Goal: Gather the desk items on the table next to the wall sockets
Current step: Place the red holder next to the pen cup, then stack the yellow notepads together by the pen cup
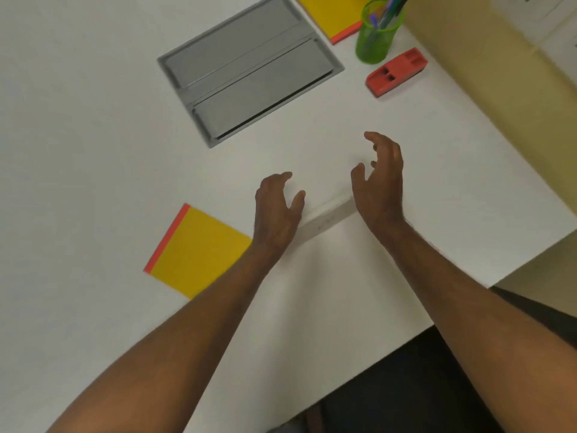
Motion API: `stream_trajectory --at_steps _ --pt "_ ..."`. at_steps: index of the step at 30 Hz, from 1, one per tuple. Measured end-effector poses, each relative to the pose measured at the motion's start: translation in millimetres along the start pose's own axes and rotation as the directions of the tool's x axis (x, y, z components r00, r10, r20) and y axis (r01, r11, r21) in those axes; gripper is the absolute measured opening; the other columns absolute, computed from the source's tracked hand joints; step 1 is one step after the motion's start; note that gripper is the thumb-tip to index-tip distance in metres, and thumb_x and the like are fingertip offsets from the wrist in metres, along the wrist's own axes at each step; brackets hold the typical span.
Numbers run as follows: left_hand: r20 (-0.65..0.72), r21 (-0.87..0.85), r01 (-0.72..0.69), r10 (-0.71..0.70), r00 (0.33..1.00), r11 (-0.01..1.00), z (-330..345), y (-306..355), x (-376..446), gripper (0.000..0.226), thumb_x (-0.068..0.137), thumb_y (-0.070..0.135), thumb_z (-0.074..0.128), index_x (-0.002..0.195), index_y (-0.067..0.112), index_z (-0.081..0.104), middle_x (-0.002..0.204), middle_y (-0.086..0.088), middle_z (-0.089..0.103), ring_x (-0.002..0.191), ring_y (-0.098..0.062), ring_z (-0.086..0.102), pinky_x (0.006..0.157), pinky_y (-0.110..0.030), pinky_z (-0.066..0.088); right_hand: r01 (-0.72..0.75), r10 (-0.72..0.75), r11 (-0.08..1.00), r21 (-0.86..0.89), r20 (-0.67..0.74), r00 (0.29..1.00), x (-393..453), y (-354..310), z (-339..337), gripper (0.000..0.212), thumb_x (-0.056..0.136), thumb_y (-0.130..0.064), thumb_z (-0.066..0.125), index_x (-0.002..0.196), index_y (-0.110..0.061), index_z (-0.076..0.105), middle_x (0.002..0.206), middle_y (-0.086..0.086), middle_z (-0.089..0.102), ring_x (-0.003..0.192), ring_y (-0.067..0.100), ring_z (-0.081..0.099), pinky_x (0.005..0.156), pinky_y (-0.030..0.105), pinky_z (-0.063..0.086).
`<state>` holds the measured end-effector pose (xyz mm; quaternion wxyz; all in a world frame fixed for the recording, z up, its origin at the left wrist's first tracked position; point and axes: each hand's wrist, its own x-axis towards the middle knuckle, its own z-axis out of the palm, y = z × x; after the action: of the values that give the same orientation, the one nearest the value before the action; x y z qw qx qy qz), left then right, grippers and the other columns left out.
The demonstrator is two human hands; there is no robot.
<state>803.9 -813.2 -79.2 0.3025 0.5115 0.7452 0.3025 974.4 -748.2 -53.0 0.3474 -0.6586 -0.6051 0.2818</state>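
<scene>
A yellow notepad with a red spine (199, 253) lies flat on the white table (78, 151), just left of my left wrist. My left hand (276, 207) hovers open, fingers curled, holding nothing. My right hand (379, 182) is also open, fingers spread, a little farther away. A clear ruler (327, 217) lies on the table between and under my two hands. At the far right stand a green pen cup with pens (376, 35), a red stapler (396, 71) and a second yellow notepad (334, 12), near the wall sockets (530, 7).
A grey cable hatch (249, 68) is set into the table's middle. A beige wall (499, 73) runs along the right. The table's near edge runs diagonally at lower right, with a dark floor (406, 385) below.
</scene>
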Motion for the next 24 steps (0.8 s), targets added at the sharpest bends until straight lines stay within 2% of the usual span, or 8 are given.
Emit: stream_trajectory --at_steps 6,10,12,14,18,21,24 --pt "-0.141 -0.014 0.116 -0.117 0.983 0.993 -77.1 -71.4 -65.7 0.043 0.095 0.028 0.062 0.136 0.017 0.055 0.135 0.0 0.052 0.125 -0.024 0.05 0.104 -0.047 0.046 0.135 -0.142 0.987 0.081 0.089 0.986 -83.4 -39.8 44.1 0.051 0.089 -0.006 0.05 0.138 -0.019 0.05 0.136 -0.005 0.049 0.127 0.017 0.05 0.101 0.037 0.05" --pt "-0.197 -0.005 0.211 -0.208 0.958 0.977 -119.8 -121.0 -90.5 0.044 0.095 0.023 0.063 0.137 0.01 0.055 0.135 -0.007 0.055 0.126 -0.028 0.05 0.109 -0.047 0.041 0.179 -0.19 0.982 0.063 0.257 0.948 -130.5 -54.8 82.8 0.053 0.089 -0.004 0.052 0.139 -0.02 0.048 0.137 -0.006 0.046 0.128 0.018 0.047 0.103 0.043 0.048" --pt "-0.194 0.009 0.258 -0.251 0.948 0.966 -138.1 -143.3 -96.3 0.045 0.095 0.024 0.062 0.137 0.011 0.054 0.136 -0.008 0.054 0.129 -0.028 0.047 0.112 -0.039 0.036 0.193 -0.194 0.98 0.038 0.343 0.919 -149.4 -59.8 101.3 0.054 0.091 -0.006 0.054 0.142 -0.02 0.045 0.14 -0.004 0.045 0.13 0.02 0.046 0.104 0.046 0.047" --pt "-0.194 0.031 0.302 -0.291 0.937 0.953 -153.1 -163.2 -99.2 0.044 0.095 0.027 0.062 0.137 0.013 0.053 0.136 -0.007 0.054 0.129 -0.027 0.046 0.108 -0.036 0.034 0.163 -0.145 0.987 -0.007 0.415 0.898 -164.2 -63.4 119.0 0.057 0.092 -0.01 0.058 0.146 -0.018 0.042 0.145 0.0 0.043 0.133 0.022 0.044 0.107 0.048 0.045" --pt "-0.204 0.082 0.368 -0.346 0.916 0.926 -174.0 -195.2 -97.4 0.049 0.094 0.032 0.064 0.138 0.014 0.05 0.139 -0.007 0.051 0.13 -0.029 0.044 0.106 -0.043 0.038 0.066 0.057 0.975 -0.214 0.522 0.851 -182.1 -70.7 151.7 0.079 0.089 -0.032 0.071 0.154 -0.014 0.029 0.156 0.008 0.034 0.142 0.03 0.033 0.116 0.048 0.035" --pt "-0.151 0.117 0.445 -0.427 0.891 0.888 -181.8 -213.4 -92.4 0.064 0.093 0.039 0.066 0.146 0.014 0.042 0.15 -0.009 0.042 0.137 -0.031 0.037 0.107 -0.049 0.04 0.055 0.152 0.936 -0.347 0.54 0.827 -186.8 -72.7 169.8 0.103 0.079 -0.052 0.078 0.156 -0.012 0.023 0.159 0.009 0.03 0.145 0.032 0.029 0.116 0.048 0.03" --pt "-0.078 0.199 0.425 -0.418 0.905 0.883 -186.6 -224.8 -86.8 0.069 0.092 0.042 0.066 0.147 0.013 0.038 0.15 -0.011 0.039 0.137 -0.032 0.036 0.106 -0.049 0.041 0.077 0.18 0.903 -0.423 0.534 0.826 -186.5 -72.1 179.9 0.112 0.07 -0.059 0.082 0.154 -0.013 0.024 0.156 0.009 0.032 0.143 0.033 0.032 0.112 0.049 0.033"
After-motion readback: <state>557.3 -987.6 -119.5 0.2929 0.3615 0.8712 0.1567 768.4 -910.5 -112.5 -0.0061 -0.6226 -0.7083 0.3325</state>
